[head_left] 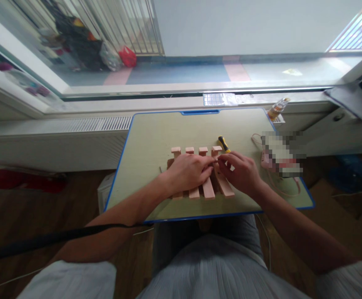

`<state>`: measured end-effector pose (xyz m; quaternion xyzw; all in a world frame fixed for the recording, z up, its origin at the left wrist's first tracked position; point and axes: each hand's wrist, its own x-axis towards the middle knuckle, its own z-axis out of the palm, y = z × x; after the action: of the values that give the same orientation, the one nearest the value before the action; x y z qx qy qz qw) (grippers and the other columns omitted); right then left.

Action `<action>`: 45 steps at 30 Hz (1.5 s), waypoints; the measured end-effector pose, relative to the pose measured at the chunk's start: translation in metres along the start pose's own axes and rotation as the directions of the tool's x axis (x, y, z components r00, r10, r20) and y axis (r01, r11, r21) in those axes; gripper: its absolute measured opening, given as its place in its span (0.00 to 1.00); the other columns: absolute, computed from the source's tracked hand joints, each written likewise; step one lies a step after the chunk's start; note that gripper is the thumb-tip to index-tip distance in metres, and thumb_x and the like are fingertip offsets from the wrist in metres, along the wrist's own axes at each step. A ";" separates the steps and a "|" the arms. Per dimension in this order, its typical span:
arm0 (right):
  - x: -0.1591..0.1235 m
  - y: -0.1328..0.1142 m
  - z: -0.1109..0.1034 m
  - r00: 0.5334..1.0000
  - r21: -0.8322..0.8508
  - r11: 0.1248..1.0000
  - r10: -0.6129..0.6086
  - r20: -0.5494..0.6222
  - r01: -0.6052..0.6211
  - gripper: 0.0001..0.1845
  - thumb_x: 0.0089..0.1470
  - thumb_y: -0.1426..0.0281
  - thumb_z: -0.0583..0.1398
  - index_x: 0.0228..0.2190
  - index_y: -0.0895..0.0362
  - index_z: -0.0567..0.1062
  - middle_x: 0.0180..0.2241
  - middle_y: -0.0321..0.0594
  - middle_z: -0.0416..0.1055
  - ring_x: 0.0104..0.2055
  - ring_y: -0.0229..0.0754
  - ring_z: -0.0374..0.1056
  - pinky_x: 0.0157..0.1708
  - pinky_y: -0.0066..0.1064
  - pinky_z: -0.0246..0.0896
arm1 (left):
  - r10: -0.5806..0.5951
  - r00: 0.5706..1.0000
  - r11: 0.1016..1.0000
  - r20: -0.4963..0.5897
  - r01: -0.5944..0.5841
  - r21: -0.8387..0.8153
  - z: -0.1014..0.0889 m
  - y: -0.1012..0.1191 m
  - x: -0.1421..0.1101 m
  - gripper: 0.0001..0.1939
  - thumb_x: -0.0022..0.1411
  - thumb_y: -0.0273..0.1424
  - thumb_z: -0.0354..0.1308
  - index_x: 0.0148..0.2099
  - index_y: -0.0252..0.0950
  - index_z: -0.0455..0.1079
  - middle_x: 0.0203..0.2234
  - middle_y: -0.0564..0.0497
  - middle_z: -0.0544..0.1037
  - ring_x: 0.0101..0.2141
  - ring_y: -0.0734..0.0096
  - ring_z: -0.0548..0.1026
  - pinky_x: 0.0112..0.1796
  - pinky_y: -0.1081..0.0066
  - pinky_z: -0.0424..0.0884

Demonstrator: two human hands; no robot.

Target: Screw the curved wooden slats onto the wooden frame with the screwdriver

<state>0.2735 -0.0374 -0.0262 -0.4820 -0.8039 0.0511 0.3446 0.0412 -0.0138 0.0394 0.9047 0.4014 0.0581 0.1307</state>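
A small wooden slatted piece (pixel 209 189), made of several pale strips over darker crosspieces, lies on the folding table (pixel 156 128). My left hand (pixel 189 170) lies across its middle strips, fingers curled against the wood and fingertips at the rightmost strip. At that same strip, my right hand (pixel 241 170) pinches with thumb and forefinger at something small and dark, too tiny to name. Just beyond the right hand is a screwdriver (pixel 223 143) with a black and yellow handle. A thin metal rod end (pixel 160 169) shows left of the wood.
On the table's right side lie a pink cable (pixel 282 191) and a partly blurred-out object (pixel 279 155). A bottle with amber contents (pixel 277 110) stands by the back right corner. Behind the table are a radiator (pixel 96 123) and a window sill (pixel 168 101). A black strap crosses my left forearm.
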 end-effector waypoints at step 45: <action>0.019 0.014 -0.006 0.973 -0.026 0.991 -0.124 0.194 0.132 0.08 0.72 0.66 0.61 0.44 0.54 0.79 0.45 0.44 0.83 0.36 0.42 0.77 0.34 0.33 0.61 | 0.103 0.992 0.993 0.066 -0.100 -0.058 0.004 -0.012 -0.011 0.20 0.79 0.39 0.49 0.61 0.52 0.80 0.70 0.61 0.75 0.59 0.63 0.81 0.55 0.63 0.77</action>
<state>0.2818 -0.0160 -0.0182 -0.4285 -0.8636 0.0595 0.2590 0.0259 -0.0154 0.0322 0.9215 0.3484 0.0445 0.1658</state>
